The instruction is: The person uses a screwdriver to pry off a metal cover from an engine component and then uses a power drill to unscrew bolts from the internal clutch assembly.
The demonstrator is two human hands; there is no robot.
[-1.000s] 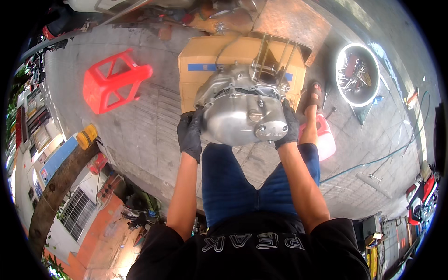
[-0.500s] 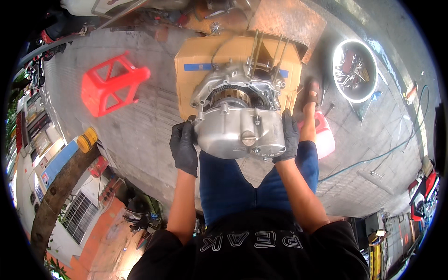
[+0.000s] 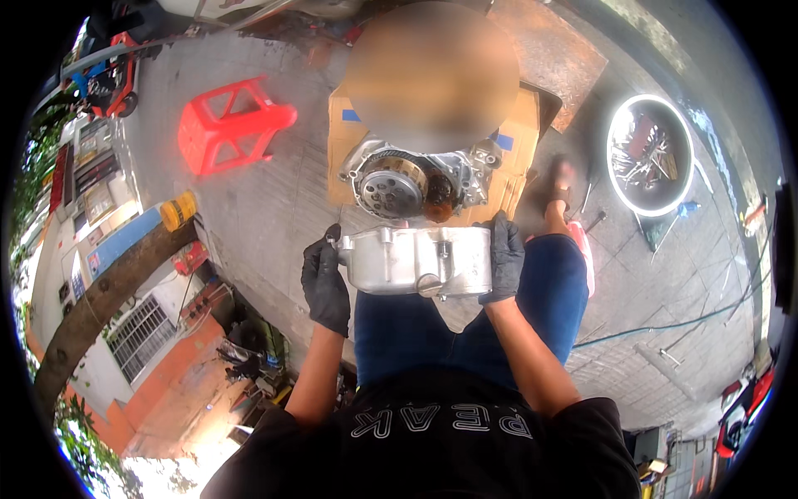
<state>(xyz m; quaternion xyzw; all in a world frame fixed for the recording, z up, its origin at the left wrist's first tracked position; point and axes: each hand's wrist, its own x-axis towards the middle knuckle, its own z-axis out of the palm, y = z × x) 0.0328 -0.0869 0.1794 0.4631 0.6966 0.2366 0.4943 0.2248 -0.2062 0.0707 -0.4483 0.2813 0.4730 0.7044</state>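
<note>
Left hand: the black-gloved left hand point(image 3: 325, 283) is partly closed, its thumb and fingers bent around the left end of the cover.
Right hand: the black-gloved right hand point(image 3: 503, 259) lies along the cover's right end, fingers pointing away from the person, pressing it from that side.
Cover: the silver-grey, rounded metal engine cover point(image 3: 395, 259) is gripped between both hands, above the person's thighs in blue jeans point(image 3: 532, 287).
Engine: the silver metal engine block point(image 3: 478, 179) sits just beyond the hands, its near side open; a round metal drum with holes point(image 3: 391, 193) shows inside. A round blur hides what lies farther off.
Under the engine: a flattened brown cardboard sheet point(image 3: 515, 187).
Beyond the left hand, to its left: a red plastic stool point(image 3: 208, 133), tipped on its side.
Beyond the right hand, to its right: a round white-rimmed tub point(image 3: 612, 162) holding metal pieces.
</note>
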